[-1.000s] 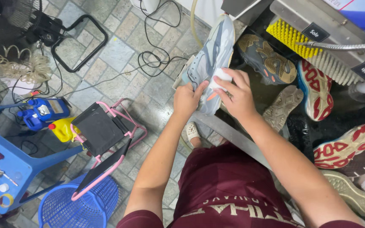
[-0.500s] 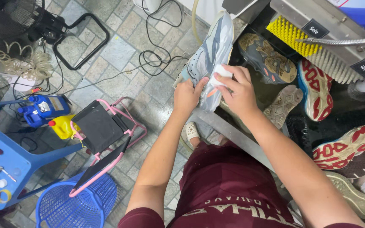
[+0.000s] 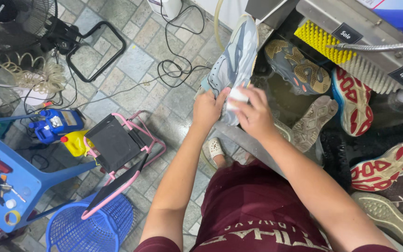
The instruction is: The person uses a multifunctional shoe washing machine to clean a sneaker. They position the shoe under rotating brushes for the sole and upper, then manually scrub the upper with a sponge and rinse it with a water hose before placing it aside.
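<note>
Sneaker [image 3: 232,65], pale grey-blue, is up at the sink edge [image 3: 253,147], toe pointing away, and you've got it in both hands: your left hand [image 3: 207,109] clamps the heel end, your right hand [image 3: 253,114] presses a white sponge [image 3: 237,97] against its side. Scrubbing looks midway; the upper already reads fairly clean, though your hands hide the heel. Beyond, other shoes [image 3: 299,70] lie in murky water, seemingly waiting, near the yellow brush [image 3: 320,42]. Cut off: the sink's right side.
</note>
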